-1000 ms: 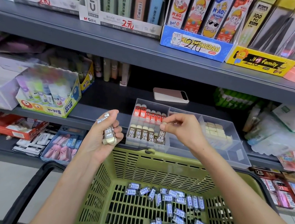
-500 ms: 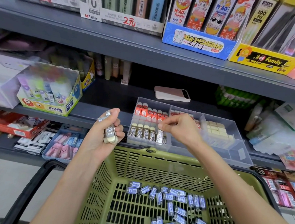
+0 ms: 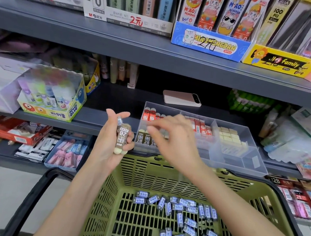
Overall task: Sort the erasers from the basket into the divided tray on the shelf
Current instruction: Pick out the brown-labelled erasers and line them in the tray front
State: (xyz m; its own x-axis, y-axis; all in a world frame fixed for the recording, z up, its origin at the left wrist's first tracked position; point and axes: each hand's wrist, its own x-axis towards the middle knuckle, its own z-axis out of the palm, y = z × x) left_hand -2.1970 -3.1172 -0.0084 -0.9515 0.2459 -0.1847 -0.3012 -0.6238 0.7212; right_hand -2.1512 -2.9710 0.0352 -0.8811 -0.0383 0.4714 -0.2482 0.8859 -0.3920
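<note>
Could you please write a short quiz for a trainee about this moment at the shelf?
1. True or false: the left hand holds 2B erasers.
2. The green basket holds erasers with sleeves of which colour? A red, B blue, C yellow.
3. What flat thing lies on the shelf behind the divided tray?

Key: 1 true. 2 B. 3 a phone.

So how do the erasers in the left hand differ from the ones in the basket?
The erasers in the left hand have brown sleeves marked 2B; the basket erasers have dark sleeves with blue-white labels. The held ones stand upright together; the basket ones lie scattered. Both are small sleeved blocks.
</note>
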